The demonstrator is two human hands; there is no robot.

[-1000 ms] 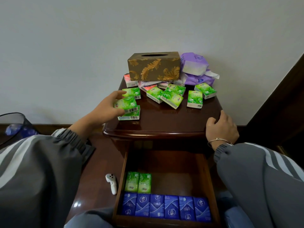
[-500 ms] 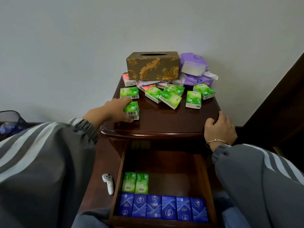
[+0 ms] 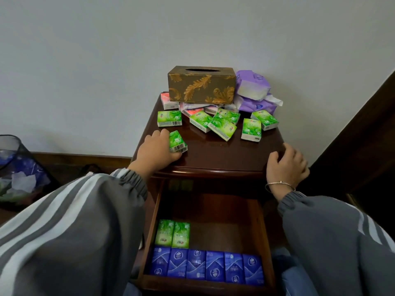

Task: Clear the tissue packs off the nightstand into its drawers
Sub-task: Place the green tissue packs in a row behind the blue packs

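Small green tissue packs [image 3: 177,143], apparently two stacked, sat near the glossy dark wooden nightstand's [image 3: 224,154] front-left edge, clasped by the left hand [image 3: 157,151], likely for the open wooden drawer [image 3: 264,236] below, while the right hand [image 3: 286,167] lay empty, bracing the right edge.
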